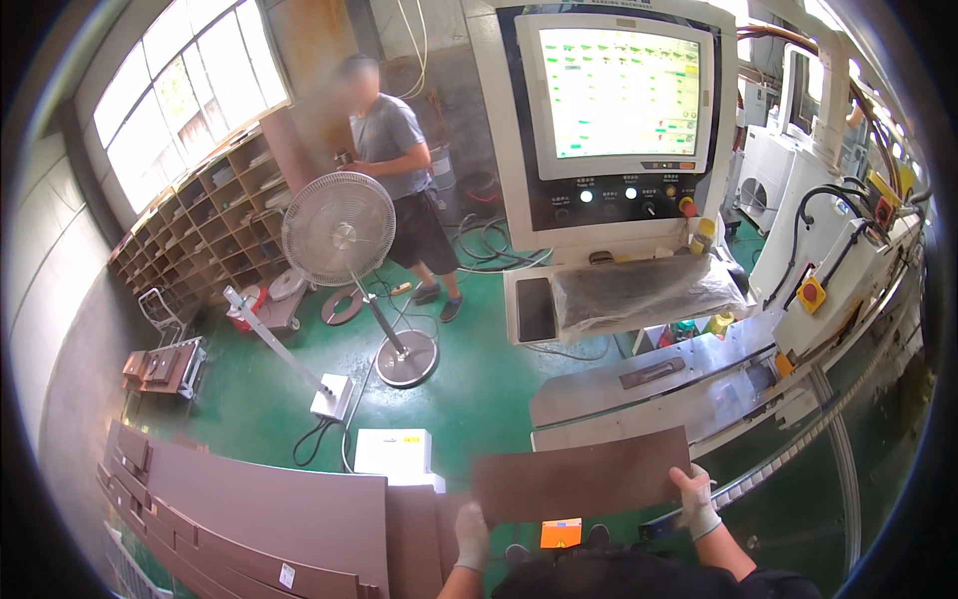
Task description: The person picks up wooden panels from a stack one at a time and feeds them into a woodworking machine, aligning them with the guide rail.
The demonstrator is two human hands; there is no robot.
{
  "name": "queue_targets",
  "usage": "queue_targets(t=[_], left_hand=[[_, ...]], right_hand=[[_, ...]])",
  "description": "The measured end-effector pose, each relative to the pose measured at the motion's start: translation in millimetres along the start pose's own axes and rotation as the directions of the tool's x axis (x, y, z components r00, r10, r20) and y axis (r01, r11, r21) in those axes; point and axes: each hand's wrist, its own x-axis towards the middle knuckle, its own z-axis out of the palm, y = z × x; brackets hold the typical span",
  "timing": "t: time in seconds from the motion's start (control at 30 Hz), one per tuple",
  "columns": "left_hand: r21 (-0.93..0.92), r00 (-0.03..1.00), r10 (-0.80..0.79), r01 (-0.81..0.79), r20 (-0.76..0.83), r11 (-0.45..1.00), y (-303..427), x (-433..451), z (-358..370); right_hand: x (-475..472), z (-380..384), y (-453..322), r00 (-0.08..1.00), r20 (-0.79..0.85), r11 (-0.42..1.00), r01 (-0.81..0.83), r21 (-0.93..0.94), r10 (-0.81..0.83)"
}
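A flat brown rectangular panel (pixel 580 479) is held up in front of my body, slightly tilted, its right end higher. My left hand (pixel 471 535), in a pale work glove, grips its lower left corner. At the right end my right hand (pixel 697 500), gloved too, has the thumb on the panel's face; its other fingers are mostly hidden. To the left lies a stack of brown panels (pixel 262 505) of several sizes, close to my left hand. One panel edge there bears a white label (pixel 287 575).
Right of me stand a machine bed (pixel 651 374) and a rail (pixel 793 419). A control console with a lit screen (pixel 625 93) rises ahead. Beyond are a pedestal fan (pixel 340 228), a person (pixel 393 150), pigeonhole shelving (pixel 217 217) and a white metal box (pixel 393 453) on the green floor.
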Motion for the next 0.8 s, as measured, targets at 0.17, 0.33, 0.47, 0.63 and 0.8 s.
queue_targets(t=[0.17,0.33,0.47,0.63,0.8], left_hand=[[-0.043,0.986,0.153,-0.15,0.069,0.988,41.3,-10.2,13.8],[0.346,0.892,0.311,-0.42,0.327,0.839,89.8,-7.7,2.7],[0.612,0.817,0.194,-0.544,0.543,0.574,116.9,3.6,0.3],[0.616,0.759,0.179,-0.622,0.626,0.483,122.2,28.4,4.7],[0.579,0.696,0.169,-0.687,0.698,0.439,99.0,47.6,10.1]], right_hand=[[25.5,-25.4,21.0,0.981,-0.173,0.992,-0.075,0.105,0.092],[54.0,-35.9,51.7,0.955,-0.203,0.814,-0.062,0.577,0.216],[61.9,-26.0,67.3,0.916,-0.279,0.758,-0.039,0.652,0.287],[47.8,10.6,47.5,0.921,-0.184,0.916,-0.283,0.283,0.342],[59.1,5.4,48.8,0.96,-0.143,0.969,-0.229,0.089,0.24]])
